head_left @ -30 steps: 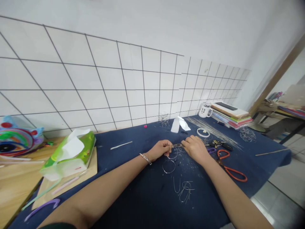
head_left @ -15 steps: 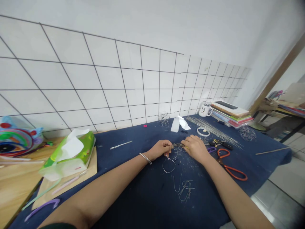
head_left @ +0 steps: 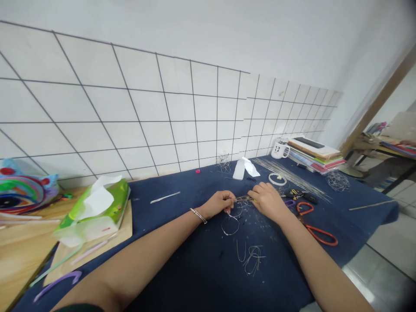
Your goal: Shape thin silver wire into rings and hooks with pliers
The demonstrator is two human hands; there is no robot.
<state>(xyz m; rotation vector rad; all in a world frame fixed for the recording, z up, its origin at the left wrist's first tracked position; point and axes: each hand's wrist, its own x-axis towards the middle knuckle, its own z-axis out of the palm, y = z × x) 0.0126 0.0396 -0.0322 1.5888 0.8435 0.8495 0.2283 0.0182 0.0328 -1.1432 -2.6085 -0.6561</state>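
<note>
My left hand [head_left: 222, 203], a bangle at its wrist, pinches thin metal wire between thumb and fingers. Facing it, my right hand [head_left: 267, 201] is closed around small pliers [head_left: 242, 198], their jaws pointing left toward the left fingertips. The exact contact between jaws and wire is too small to make out. Below the fingers hangs or lies a round wire loop [head_left: 230, 234], with another loop partly behind the left hand. Nearer the front, a bundle of bent wire pieces [head_left: 254, 261] rests on the dark blue cloth [head_left: 195, 264].
Orange-handled cutters [head_left: 321, 236] and black-handled pliers [head_left: 307, 197] lie to the right. Long straight wires [head_left: 292, 175], a white ring-shaped roll [head_left: 277, 179], a mug [head_left: 279, 149] and stacked books [head_left: 313, 154] are behind. A green tissue pack [head_left: 120, 193] sits at left.
My right hand and the pliers have shifted very slightly. The left hand and the loops look the same.
</note>
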